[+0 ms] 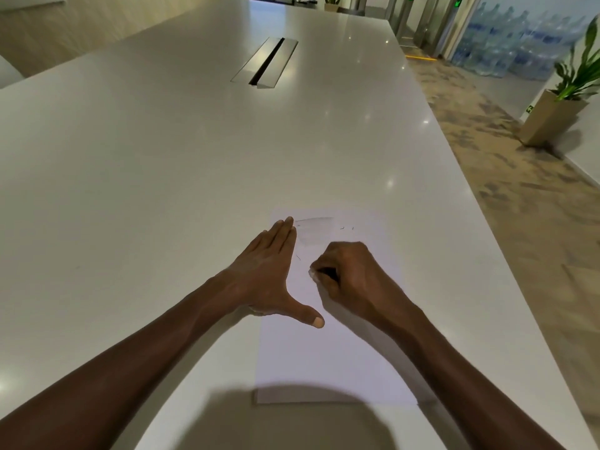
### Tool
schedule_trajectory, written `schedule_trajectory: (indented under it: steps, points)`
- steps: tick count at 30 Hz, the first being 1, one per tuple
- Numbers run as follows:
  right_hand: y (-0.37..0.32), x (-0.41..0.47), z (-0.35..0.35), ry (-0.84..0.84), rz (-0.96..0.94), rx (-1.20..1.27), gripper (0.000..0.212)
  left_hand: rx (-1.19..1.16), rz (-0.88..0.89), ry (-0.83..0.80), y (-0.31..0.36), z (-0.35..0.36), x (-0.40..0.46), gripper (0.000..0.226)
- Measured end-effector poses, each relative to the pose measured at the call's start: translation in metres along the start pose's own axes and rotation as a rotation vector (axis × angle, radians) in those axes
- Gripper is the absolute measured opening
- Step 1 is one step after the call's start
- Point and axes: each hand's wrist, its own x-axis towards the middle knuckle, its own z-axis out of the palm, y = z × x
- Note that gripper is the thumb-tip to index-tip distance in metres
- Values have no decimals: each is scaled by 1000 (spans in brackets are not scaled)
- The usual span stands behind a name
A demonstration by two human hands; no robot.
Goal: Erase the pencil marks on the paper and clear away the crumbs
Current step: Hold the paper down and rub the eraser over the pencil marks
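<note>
Paper: a white sheet of paper (328, 358) lies flat on the table (162, 164), near its front edge and right of the middle, with its long side running away from the person.

Left hand: the left hand (269, 274) lies flat, palm down, on the left edge of the paper; its fingers are straight and held together, pointing away, and the thumb is spread wide to the right across the sheet.

Right hand: the right hand (347, 274) is curled into a loose fist over the middle of the paper, just right of the left hand and apart from it; its thumb and fingers pinch a small eraser (314, 275), of which only a pale tip shows, at or just above the paper.

Pencil marks: a faint grey smudge (313, 228) lies near the far end of the sheet, just beyond the left fingertips.

Crumbs: a few thin dark specks (346, 228) lie right of the smudge, and one more sits between the two hands.

Table: large, pale and glossy, with ceiling lights reflected in it; a metal cable slot (264, 61) is set into the far middle.

Surroundings: a potted plant (561, 102) stands on the patterned floor to the right, and stacked water bottles (516, 43) stand beyond it.
</note>
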Motion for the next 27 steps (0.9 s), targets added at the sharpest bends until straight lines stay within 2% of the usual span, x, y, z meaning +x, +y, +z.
schedule_trajectory:
  steps: [4,7,10,15,23,27]
  points:
    - [-7,-15,-5,-27,34,48,21,6,-4,-2,1,0,0,162]
    - [-9,-22,-13,-2,139,148,16,4,-10,5,1,1,0,163]
    - [-5,-26,-21,135,316,316,11,-9,-13,-5,2,1,0,163]
    - [16,-13,-25,260,437,418,7,-25,-17,3,6,-5,3,155]
    - [30,1,-18,185,373,289,6,-166,26,157,14,-8,26,128]
    - [33,1,-17,182,352,279,8,-188,49,190,12,-6,37,122]
